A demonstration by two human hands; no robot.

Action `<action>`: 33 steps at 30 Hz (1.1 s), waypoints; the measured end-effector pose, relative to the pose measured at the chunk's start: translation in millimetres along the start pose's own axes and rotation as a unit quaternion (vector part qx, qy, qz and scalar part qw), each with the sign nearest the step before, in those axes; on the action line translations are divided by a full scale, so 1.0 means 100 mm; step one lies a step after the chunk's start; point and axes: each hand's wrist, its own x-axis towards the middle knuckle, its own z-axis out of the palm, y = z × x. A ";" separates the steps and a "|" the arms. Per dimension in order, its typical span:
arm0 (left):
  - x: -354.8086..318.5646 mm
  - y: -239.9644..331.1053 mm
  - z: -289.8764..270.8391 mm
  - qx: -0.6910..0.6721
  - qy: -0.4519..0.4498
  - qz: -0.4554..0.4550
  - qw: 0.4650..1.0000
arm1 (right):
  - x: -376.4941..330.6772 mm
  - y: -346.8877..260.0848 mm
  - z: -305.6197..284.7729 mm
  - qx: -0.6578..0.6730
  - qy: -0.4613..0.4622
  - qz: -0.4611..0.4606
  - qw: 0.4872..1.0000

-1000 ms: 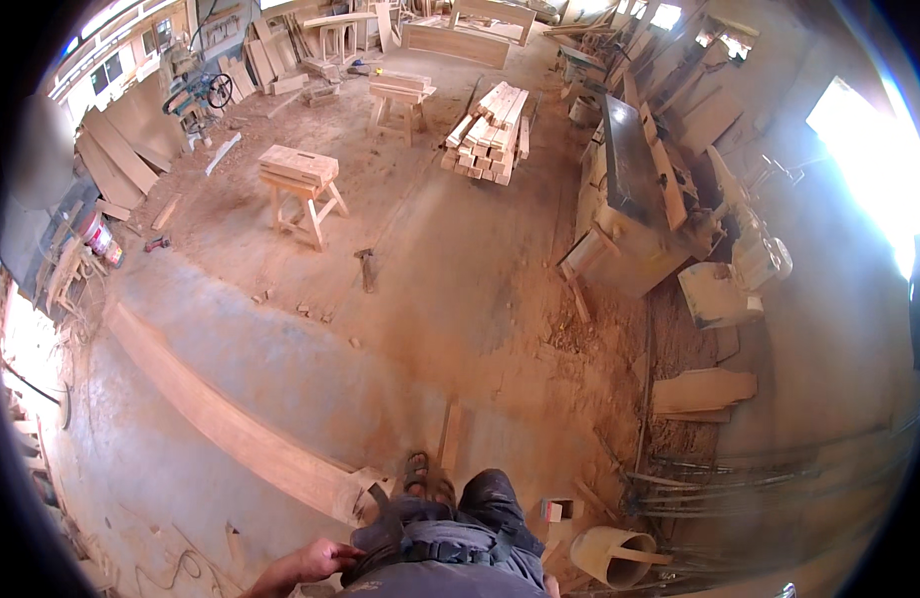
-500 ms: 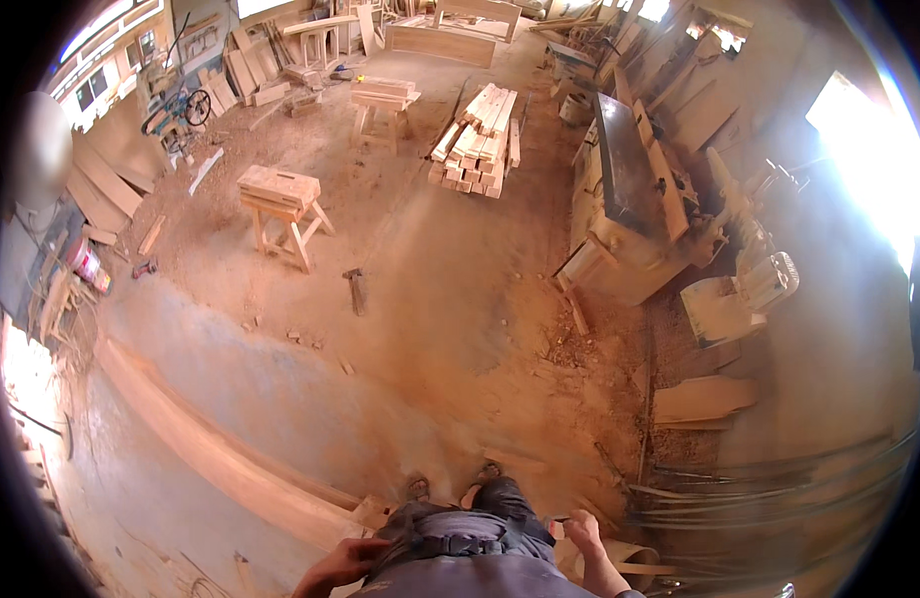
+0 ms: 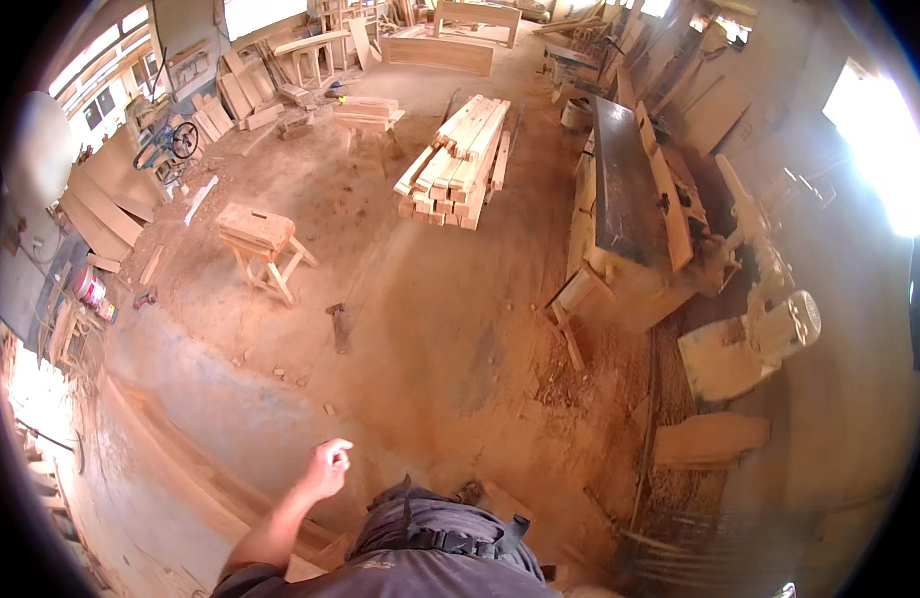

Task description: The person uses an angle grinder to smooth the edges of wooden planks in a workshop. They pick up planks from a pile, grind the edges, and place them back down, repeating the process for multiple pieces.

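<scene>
My left hand (image 3: pixel 330 468) is raised in front of me at the lower left, its fingers loosely curled with nothing visible in them. Below that arm, a long wooden beam (image 3: pixel 196 468) lies on the floor, running off to the left. My right hand is out of the picture; only a sliver of skin shows at the lower edge. On the floor ahead rests a hammer-shaped tool (image 3: pixel 337 327). Farther on lies a stack of pale sawn timber (image 3: pixel 455 169).
Two wooden sawhorses (image 3: pixel 259 229) stand ahead to the left. A long machine with a dark flat table (image 3: pixel 624 164) occupies the right side, with a cut board (image 3: pixel 712 439) on the floor nearer me. Sheets and offcuts lean at the left wall. Sawdust covers the floor.
My left hand has risen from beside my waist and reached forward. My right hand has dropped out of view. The timber stack and the sawhorses appear nearer and slightly shifted left.
</scene>
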 end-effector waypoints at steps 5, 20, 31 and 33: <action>0.31 -0.59 -0.14 0.144 -0.037 -0.182 0.972 | 0.71 -0.62 -0.84 -0.092 0.000 -0.047 0.995; 5.16 -0.98 0.68 0.007 -0.014 -0.077 0.997 | 3.12 -4.75 -2.93 0.098 0.060 -0.205 0.972; 9.07 1.17 1.60 -0.020 -0.008 -0.032 0.999 | 4.67 -6.56 -4.88 0.199 0.063 -0.182 0.961; 9.27 1.08 1.84 -0.072 0.000 -0.110 0.991 | 5.02 -7.16 -5.45 0.060 0.095 -0.180 0.977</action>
